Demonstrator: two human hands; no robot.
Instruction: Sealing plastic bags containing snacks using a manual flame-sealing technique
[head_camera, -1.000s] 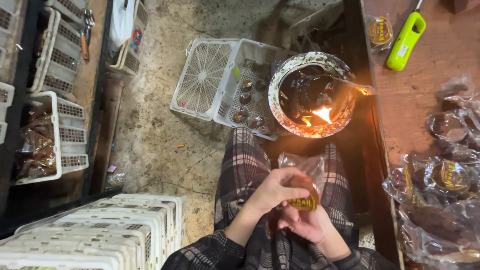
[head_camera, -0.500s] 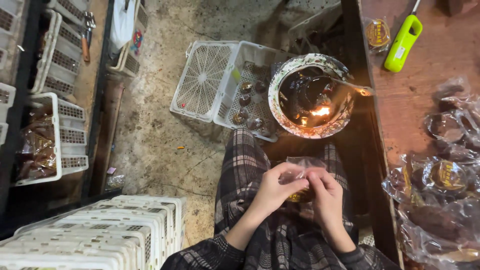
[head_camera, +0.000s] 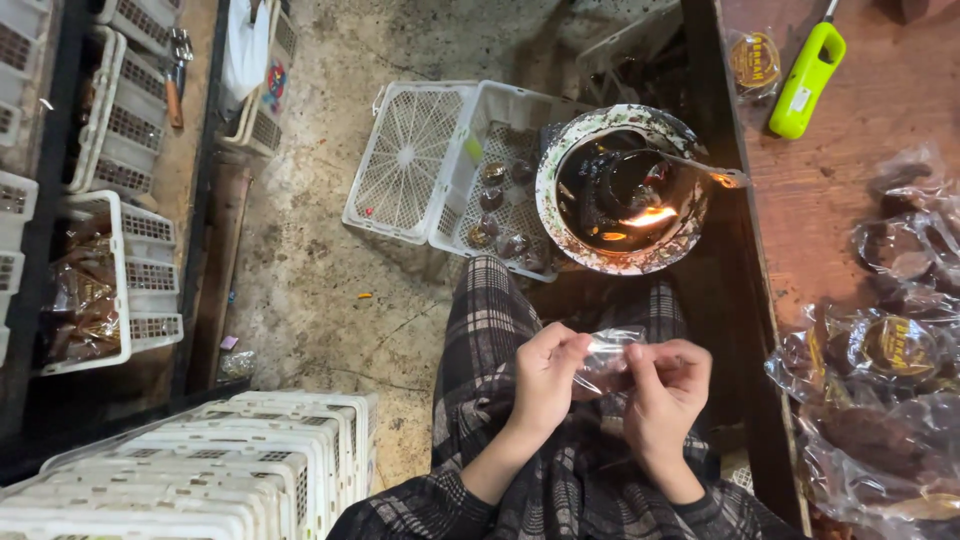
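At the right edge of the frame, on the brown table (head_camera: 820, 190), lies a heap of clear packets (head_camera: 880, 400) with dark contents, one of them showing a round yellow label (head_camera: 897, 345). At the upper right, a single small packet (head_camera: 755, 62) with the same kind of round yellow label lies just beside a bright green lighter (head_camera: 806, 68). Left of the table, in the upper middle, a round speckled bowl (head_camera: 625, 190) holds dark liquid and a small flame, and touches a white plastic crate (head_camera: 505, 180) with a few dark pieces in it. More white crates (head_camera: 190, 480) are stacked at the lower left.

In the lower middle, over a plaid-clad lap, the left hand (head_camera: 545, 375) and the right hand (head_camera: 668, 385) pinch a small clear plastic bag (head_camera: 606, 358) between them, fingers closed on its two sides, thumbs on top. What is inside the bag cannot be told.
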